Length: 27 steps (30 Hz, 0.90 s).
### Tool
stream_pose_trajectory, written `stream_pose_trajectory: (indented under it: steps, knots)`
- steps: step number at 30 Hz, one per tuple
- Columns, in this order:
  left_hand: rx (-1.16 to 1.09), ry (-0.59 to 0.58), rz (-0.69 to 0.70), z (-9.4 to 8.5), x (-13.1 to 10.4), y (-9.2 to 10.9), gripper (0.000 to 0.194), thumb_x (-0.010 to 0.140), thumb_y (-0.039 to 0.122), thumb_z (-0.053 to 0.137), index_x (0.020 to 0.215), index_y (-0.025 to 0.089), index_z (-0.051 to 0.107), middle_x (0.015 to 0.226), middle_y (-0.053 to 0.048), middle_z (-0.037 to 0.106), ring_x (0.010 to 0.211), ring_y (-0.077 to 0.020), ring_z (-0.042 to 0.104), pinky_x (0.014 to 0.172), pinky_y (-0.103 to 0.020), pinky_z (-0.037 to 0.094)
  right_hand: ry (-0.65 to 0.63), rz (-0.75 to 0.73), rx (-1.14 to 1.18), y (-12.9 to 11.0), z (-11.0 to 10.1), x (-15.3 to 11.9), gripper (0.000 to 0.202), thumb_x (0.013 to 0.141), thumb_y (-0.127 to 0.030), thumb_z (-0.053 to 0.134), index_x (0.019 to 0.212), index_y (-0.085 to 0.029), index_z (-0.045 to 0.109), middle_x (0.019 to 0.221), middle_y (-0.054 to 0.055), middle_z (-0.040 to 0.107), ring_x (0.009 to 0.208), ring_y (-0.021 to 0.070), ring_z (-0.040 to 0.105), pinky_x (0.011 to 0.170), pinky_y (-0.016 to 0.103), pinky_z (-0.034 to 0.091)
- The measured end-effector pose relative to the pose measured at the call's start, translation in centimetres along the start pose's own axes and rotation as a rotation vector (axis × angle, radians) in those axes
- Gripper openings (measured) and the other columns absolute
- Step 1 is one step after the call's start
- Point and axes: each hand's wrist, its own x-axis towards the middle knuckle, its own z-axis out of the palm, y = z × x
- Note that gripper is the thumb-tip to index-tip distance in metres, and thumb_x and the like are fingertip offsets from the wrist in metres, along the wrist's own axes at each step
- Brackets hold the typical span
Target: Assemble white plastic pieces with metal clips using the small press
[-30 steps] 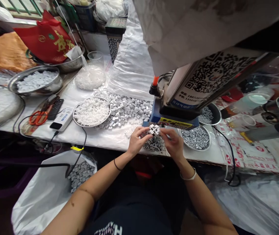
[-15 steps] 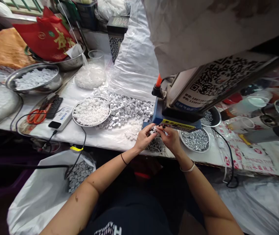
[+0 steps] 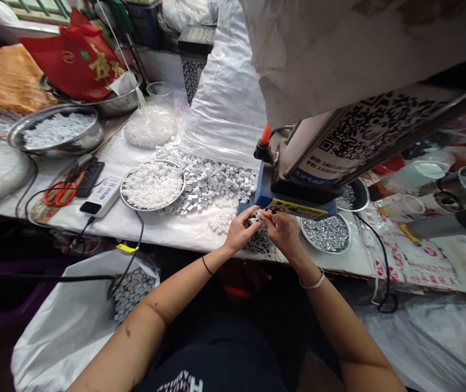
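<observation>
My left hand [image 3: 241,231] pinches a small grey-white plastic piece [image 3: 256,216] at the front of the blue press [image 3: 263,190]. Against the same piece, the fingertips of my right hand [image 3: 282,231] are pressed together; whether they hold another small part is hidden. Dark pins [image 3: 260,242] lie in a heap below both hands. To the left of my left hand are loose white beads [image 3: 221,216] and a pile of grey square plastic pieces [image 3: 220,182]. A bowl of metal pins [image 3: 325,233] stands just right of my right hand.
A dish of white beads [image 3: 153,185] stands left, beside a white power strip [image 3: 101,197], orange-handled scissors [image 3: 64,189] and a black remote [image 3: 91,178]. An open white sack [image 3: 65,321] of grey pieces hangs below the table edge. Clear cups [image 3: 410,206] lie at right.
Both hands stay in nearly the same place at the press, still closed around the small piece. Only a slight shift of the camera view shows.
</observation>
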Motion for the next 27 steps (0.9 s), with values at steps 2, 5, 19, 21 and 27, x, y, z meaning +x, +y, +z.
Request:
stream_pose_trajectory:
  steps: [2,5,19,21,27]
  knots:
    - [0.007,-0.005,0.006,0.0,0.0,-0.1,0.041,0.075,0.03,0.066,0.115,0.02,0.061,0.111,-0.006,0.064,0.104,-0.0219,0.057,0.092,-0.033,0.045,-0.004,0.012,0.0,0.0,0.0,-0.1,0.017,0.084,-0.023,0.055,0.08,-0.024,0.071,0.077,0.004,0.073,0.072,0.0197,0.068,0.068,0.03,0.053]
    - [0.01,-0.006,0.002,0.0,0.0,-0.1,0.042,0.075,0.03,0.066,0.116,0.02,0.061,0.111,-0.006,0.064,0.106,-0.0226,0.057,0.093,-0.034,0.045,0.0,0.028,-0.019,-0.1,0.0,-0.1,0.018,0.084,-0.026,0.054,0.08,-0.024,0.071,0.076,0.004,0.073,0.072,0.0203,0.067,0.066,0.031,0.052]
    - [-0.046,-0.155,0.142,-1.5,1.8,-1.2,0.044,0.067,0.034,0.074,0.107,0.018,0.066,0.115,-0.011,0.062,0.11,-0.0228,0.056,0.096,-0.035,0.043,-0.105,-0.141,-0.116,-0.6,-0.4,-0.6,0.025,0.088,-0.014,0.043,0.097,-0.017,0.066,0.089,0.008,0.071,0.077,0.0193,0.062,0.072,0.031,0.049]
    - [-0.038,-0.155,0.136,-1.6,2.2,-1.2,0.039,0.066,0.035,0.075,0.101,0.018,0.069,0.113,-0.011,0.064,0.109,-0.0233,0.056,0.096,-0.037,0.043,-0.117,-0.141,-0.1,-0.6,-0.4,-0.7,0.029,0.087,-0.011,0.042,0.103,-0.018,0.065,0.093,0.008,0.07,0.084,0.0207,0.063,0.077,0.034,0.05]
    - [-0.065,-0.118,0.055,-1.5,2.5,-0.8,0.036,0.064,0.038,0.075,0.09,0.014,0.072,0.101,-0.011,0.069,0.097,-0.0224,0.062,0.087,-0.035,0.049,-0.077,-0.106,0.001,-0.3,-0.8,-1.3,0.03,0.089,-0.016,0.042,0.11,-0.021,0.063,0.104,0.007,0.069,0.096,0.0208,0.063,0.084,0.036,0.051]
